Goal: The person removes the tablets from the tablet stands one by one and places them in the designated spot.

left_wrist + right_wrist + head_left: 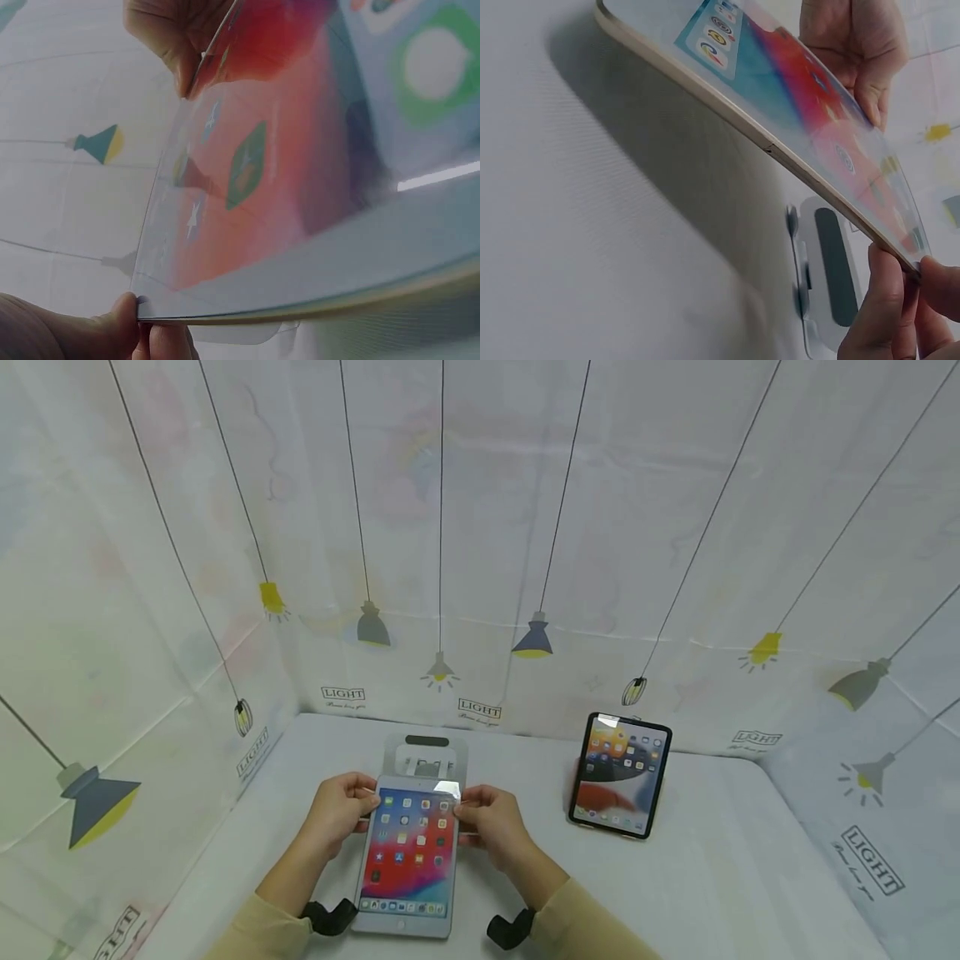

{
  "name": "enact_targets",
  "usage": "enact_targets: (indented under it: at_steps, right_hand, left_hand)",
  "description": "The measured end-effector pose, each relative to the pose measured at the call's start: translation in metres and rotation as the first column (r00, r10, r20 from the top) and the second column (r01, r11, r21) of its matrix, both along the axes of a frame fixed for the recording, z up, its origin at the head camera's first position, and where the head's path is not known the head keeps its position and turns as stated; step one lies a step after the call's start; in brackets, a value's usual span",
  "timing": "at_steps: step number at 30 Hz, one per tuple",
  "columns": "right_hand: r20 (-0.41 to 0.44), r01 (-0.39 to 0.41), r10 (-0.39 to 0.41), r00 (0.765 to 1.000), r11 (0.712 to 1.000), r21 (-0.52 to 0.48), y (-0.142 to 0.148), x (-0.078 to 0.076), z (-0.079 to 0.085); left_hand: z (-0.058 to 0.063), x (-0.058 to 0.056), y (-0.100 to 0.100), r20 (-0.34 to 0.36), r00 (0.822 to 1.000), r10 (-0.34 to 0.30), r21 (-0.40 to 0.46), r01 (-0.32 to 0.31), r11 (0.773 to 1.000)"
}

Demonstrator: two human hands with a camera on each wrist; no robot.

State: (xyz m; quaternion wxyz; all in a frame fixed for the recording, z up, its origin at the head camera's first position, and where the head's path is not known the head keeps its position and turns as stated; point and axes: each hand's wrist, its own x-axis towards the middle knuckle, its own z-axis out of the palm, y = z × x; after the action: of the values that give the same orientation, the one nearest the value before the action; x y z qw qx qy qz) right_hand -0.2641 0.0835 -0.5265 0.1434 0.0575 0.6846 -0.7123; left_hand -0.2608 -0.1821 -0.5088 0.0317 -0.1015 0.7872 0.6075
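A white-framed tablet (408, 852) with a lit home screen of app icons is held between both hands near its upper corners. My left hand (337, 817) pinches the left edge, thumb on the front and fingers behind. On the opposite edge, my right hand (497, 828) grips in the same way. In the right wrist view, the tablet (780, 97) is tilted above the white surface, its shadow spread below. Just behind its top edge lies a silver tablet stand (397, 750) with a dark pad strip; the tablet hides the stand's lower part.
To the right, a second, black-bezelled tablet (621, 777) stands propped up, its screen lit. The white-covered table (720, 852) is bordered at the back and sides by a white cloth (480, 527) printed with hanging lamps. Black straps (330, 917) sit at both wrists.
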Motion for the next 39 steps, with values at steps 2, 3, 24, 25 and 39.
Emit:
enact_targets:
  at_steps: [2, 3, 24, 25, 39]
  right_hand:
    - [0.004, -0.001, 0.001, 1.000, 1.000, -0.002, 0.000, 0.002, -0.002]
    - [0.005, 0.000, 0.000, 1.000, 1.000, -0.002, 0.000, 0.003, -0.003]
    - [0.004, -0.026, 0.026, 1.000, 1.000, -0.016, -0.001, 0.017, -0.018]
    - [0.003, -0.028, 0.028, 1.000, 0.999, -0.015, -0.001, 0.017, -0.018]
    - [0.023, -0.026, 0.026, 0.999, 1.000, 0.009, -0.001, 0.022, -0.017]
  left_hand:
    - [-0.003, 0.001, 0.000, 0.003, 1.000, -0.001, -0.004, 0.001, 1.000]
    - [-0.003, 0.002, 0.000, 0.003, 1.000, -0.002, -0.004, 0.002, 1.000]
    - [-0.018, 0.012, 0.001, 0.024, 1.000, -0.015, -0.019, 0.015, 1.000]
    - [-0.019, 0.013, 0.001, 0.026, 1.000, -0.014, -0.019, 0.015, 1.000]
    - [-0.030, 0.014, -0.002, 0.041, 0.999, -0.029, -0.013, 0.029, 0.999]
